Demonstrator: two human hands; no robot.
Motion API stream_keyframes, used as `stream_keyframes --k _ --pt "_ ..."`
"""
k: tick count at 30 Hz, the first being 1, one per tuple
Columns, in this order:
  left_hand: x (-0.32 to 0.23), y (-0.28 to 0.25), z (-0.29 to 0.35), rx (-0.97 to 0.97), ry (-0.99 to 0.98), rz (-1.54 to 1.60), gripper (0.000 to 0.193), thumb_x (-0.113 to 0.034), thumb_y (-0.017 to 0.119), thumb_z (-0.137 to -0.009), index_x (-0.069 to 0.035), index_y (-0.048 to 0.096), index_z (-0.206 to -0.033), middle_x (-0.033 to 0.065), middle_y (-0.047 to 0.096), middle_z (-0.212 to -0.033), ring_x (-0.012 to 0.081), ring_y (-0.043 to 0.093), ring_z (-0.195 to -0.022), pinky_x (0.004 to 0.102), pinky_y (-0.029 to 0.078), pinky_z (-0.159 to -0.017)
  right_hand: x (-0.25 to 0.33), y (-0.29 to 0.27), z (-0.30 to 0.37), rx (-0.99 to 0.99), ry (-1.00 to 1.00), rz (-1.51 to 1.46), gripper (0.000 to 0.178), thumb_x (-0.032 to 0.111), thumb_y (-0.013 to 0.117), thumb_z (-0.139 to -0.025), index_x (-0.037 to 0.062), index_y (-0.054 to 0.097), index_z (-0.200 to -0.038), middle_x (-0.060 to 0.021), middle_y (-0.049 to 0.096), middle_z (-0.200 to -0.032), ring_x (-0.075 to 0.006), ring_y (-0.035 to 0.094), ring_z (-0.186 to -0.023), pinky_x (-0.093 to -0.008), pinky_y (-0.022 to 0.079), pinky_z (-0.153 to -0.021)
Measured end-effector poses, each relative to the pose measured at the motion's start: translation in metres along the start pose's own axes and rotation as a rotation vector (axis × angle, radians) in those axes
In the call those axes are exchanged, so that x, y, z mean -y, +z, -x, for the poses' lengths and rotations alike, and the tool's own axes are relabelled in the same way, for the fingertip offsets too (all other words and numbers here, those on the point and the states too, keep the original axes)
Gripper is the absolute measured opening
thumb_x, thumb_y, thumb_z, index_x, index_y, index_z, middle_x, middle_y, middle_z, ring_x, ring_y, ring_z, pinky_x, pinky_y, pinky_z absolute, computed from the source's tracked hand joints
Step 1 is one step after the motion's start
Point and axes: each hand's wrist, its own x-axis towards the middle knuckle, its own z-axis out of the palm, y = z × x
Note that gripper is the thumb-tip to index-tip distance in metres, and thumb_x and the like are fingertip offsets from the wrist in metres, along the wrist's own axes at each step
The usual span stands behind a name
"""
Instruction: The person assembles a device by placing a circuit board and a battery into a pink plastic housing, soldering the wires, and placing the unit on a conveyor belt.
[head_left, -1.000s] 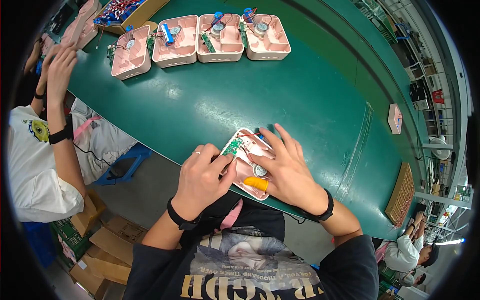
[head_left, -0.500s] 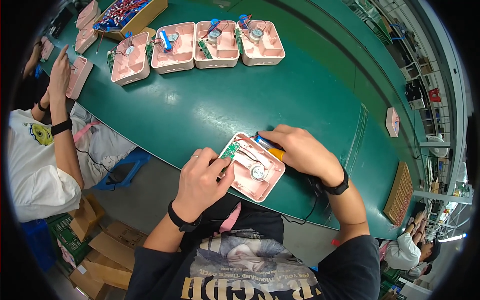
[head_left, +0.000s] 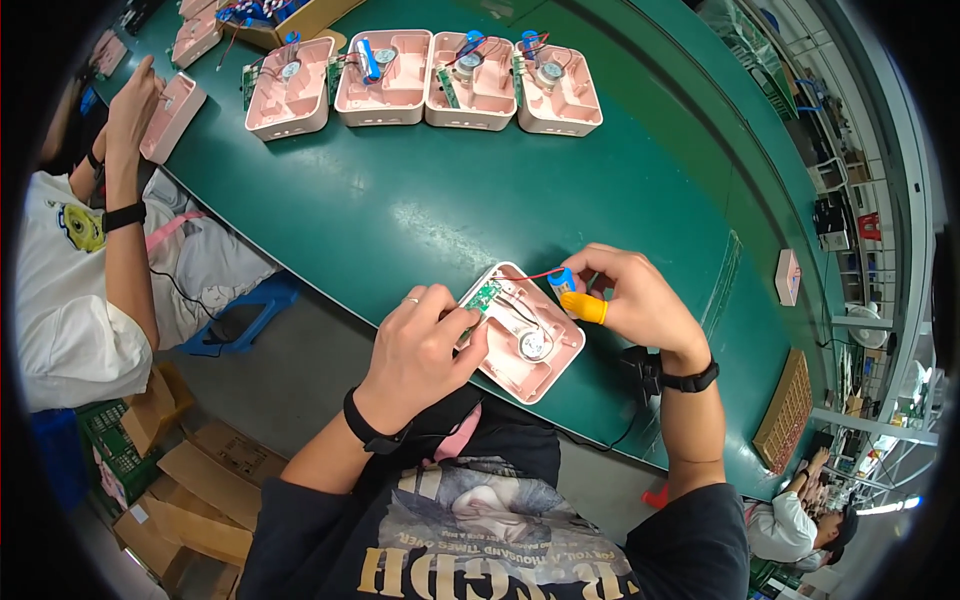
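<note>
Okay, hands apart: right hand point(head_left: 640, 300) pinches a blue cylinder point(head_left: 562, 281) just beside the pink case point(head_left: 514, 367); left hand point(head_left: 425, 345) touches the green circuit board point(head_left: 486, 296), grip unclear. Best keep the red wire point(head_left: 535, 274) slack, board steady. Case sits on the desk point(head_left: 430, 225), round disc point(head_left: 533, 345) inside; four similar cases point(head_left: 475, 113) beyond carry boards, discs, blue cylinders.

Gold lettering point(head_left: 420, 572) on black T-shirt point(head_left: 490, 510)
</note>
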Motion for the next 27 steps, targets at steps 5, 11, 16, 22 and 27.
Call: stream_keyframes --k 5,11,16,22,27 --pt "0.001 0.0 0.002 -0.017 -0.003 0.015 0.011 -0.006 0.085 -0.082 -0.002 0.078 -0.09 0.0075 0.057 -0.083 0.0257 0.062 -0.075 0.0395 0.052 -0.063 0.018 0.006 0.004 0.002 0.078 -0.008 0.024 0.011 0.081 -0.093 -0.0018 0.074 -0.112 -0.01 0.071 -0.094 -0.0204 0.067 -0.079 -0.0339 0.054 -0.074" --pt "-0.001 0.001 0.003 -0.014 -0.012 0.001 0.011 -0.006 0.085 -0.082 -0.002 0.078 -0.09 0.0073 0.057 -0.083 0.0255 0.062 -0.075 0.0392 0.053 -0.063 0.027 0.033 0.017 -0.073 -0.054 0.219 0.03 0.009 0.083 -0.087 -0.0018 0.075 -0.114 -0.014 0.069 -0.092 -0.0289 0.068 -0.079 -0.0386 0.056 -0.074" --pt "-0.001 0.0 0.004 -0.014 -0.011 -0.005 0.011 -0.007 0.085 -0.082 -0.002 0.078 -0.09 0.0074 0.057 -0.083 0.0254 0.062 -0.075 0.0389 0.053 -0.062 0.041 0.034 0.022 -0.072 -0.114 0.464 0.028 0.005 0.081 -0.084 -0.0027 0.073 -0.109 -0.0162 0.065 -0.088 -0.0362 0.068 -0.081 -0.0453 0.055 -0.073" --pt "-0.001 0.004 0.005 -0.023 -0.012 -0.013 0.013 -0.013 0.082 -0.084 -0.004 0.073 -0.083 0.0083 0.056 -0.086 0.0261 0.063 -0.077 0.0388 0.055 -0.066 0.047 0.041 0.023 -0.042 -0.125 0.686 0.02 0.005 0.078 -0.084 -0.0024 0.069 -0.101 -0.0172 0.065 -0.088 -0.0393 0.069 -0.084 -0.0486 0.055 -0.074" --pt "0.0 0.004 0.005 -0.023 -0.013 -0.013 0.013 -0.013 0.082 -0.085 -0.004 0.073 -0.082 0.0082 0.056 -0.085 0.0259 0.063 -0.077 0.0387 0.055 -0.066 0.039 0.038 0.016 -0.042 -0.078 0.634 0.02 0.004 0.079 -0.082 -0.0006 0.07 -0.1 -0.0171 0.067 -0.096 -0.0391 0.069 -0.089 -0.0479 0.056 -0.076"
